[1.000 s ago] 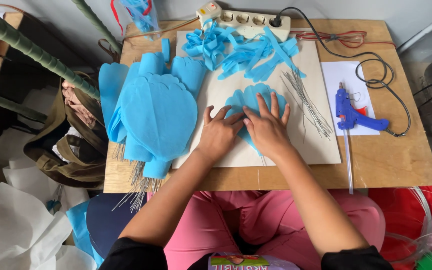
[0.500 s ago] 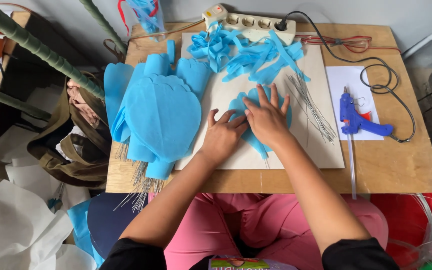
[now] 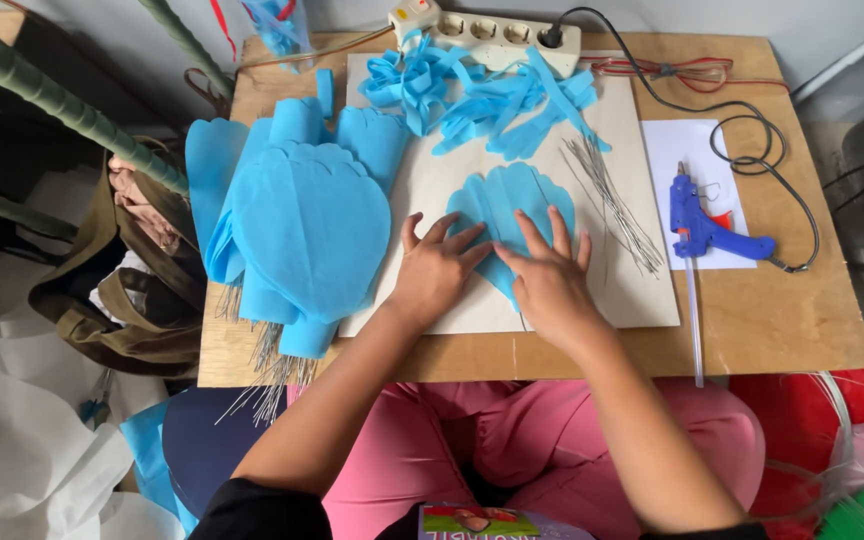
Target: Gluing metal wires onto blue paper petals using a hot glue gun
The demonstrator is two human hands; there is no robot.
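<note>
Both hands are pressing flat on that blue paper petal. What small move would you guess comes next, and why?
Probably smoothing outward toward the scalloped edge. The left hand and right hand lie flat, fingers spread, on the blue petal resting on the pale board. Finished petals are stacked to the left, so it may then join them.

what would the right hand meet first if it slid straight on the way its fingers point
The right hand lies flat on the blue paper petal, fingers pointing away from the person. Past the petal's scalloped edge comes bare board, then most likely the pile of blue paper strips, before the power strip.
</note>
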